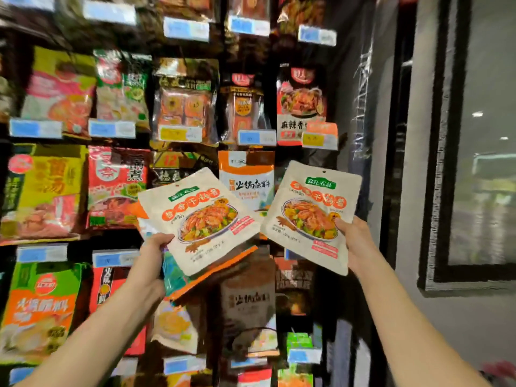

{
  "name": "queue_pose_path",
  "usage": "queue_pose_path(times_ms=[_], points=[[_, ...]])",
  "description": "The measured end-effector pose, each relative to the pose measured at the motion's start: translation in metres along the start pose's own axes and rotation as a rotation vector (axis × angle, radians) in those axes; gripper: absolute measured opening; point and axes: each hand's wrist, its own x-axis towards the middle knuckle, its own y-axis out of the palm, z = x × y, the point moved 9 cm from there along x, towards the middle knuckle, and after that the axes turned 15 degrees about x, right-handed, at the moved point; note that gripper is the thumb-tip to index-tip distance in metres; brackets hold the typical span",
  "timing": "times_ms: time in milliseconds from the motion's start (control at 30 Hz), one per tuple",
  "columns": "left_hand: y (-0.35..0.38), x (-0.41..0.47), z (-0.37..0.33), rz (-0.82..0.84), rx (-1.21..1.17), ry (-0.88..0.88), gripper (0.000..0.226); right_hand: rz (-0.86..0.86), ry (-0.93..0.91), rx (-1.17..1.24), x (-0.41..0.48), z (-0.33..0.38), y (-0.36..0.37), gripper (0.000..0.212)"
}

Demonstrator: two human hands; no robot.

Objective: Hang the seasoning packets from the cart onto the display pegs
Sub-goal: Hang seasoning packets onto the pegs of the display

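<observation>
Head view, and both arms are up in front of the display wall (184, 107). The left grip (152, 252) pinches a fanned stack by its lower left edge, thumb on the front. A cream seasoning packet (201, 219) lies on top, tilted left. The right grip (354, 241) pinches a second cream packet (310, 216) by its right edge, thumb on the front, top tilted right. Its hang hole (324, 172) shows clear at the top edge.

The two packets' near corners come almost together, and above them a wedge opens onto a hanging orange-and-white packet (245, 180). Right of the right-hand packet runs a dark upright strip, then a bare grey wall (418, 163) and a black-framed panel (480, 135).

Both sets of fingers are hidden behind the packets. An orange-edged packet (212, 277) peeks from under the left one, but how many are in that stack I cannot tell. The pegs sit hidden behind hanging goods and blue price tags (111, 128). The top rows are smeared by blur, and something pink (499, 370) is cut off at the bottom right corner.
</observation>
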Motion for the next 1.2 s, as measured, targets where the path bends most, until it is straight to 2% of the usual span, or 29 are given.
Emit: queue_pose_path(times_ms=[167, 333, 367, 467, 500, 700, 1000, 1200], points=[[-0.001, 0.018, -0.028, -0.095, -0.073, 0.069, 0.019, -0.02, -0.023, 0.012, 0.041, 0.002, 0.02, 0.019], [-0.005, 0.034, -0.03, -0.15, -0.104, 0.063, 0.02, -0.033, -0.048, 0.089, 0.058, -0.003, 0.033, 0.019], [-0.005, 0.036, -0.029, -0.16, -0.105, 0.063, 0.026, -0.028, -0.052, 0.108, 0.06, -0.003, 0.036, 0.019], [-0.018, 0.049, -0.024, -0.21, -0.112, 0.057, 0.065, -0.019, -0.053, 0.149, 0.065, 0.001, 0.045, 0.019], [-0.02, 0.052, -0.023, -0.209, -0.108, 0.063, 0.067, -0.027, -0.052, 0.151, 0.067, 0.002, 0.046, 0.018], [-0.009, 0.049, -0.024, -0.212, -0.098, 0.094, 0.038, -0.059, -0.042, 0.098, 0.083, 0.01, 0.058, 0.02], [-0.004, 0.05, -0.016, -0.158, -0.104, 0.065, 0.037, -0.139, 0.043, -0.045, 0.092, 0.011, 0.048, 0.023], [0.0, 0.05, -0.015, -0.151, -0.12, 0.059, 0.05, -0.171, 0.014, -0.127, 0.097, 0.016, 0.041, 0.026]])
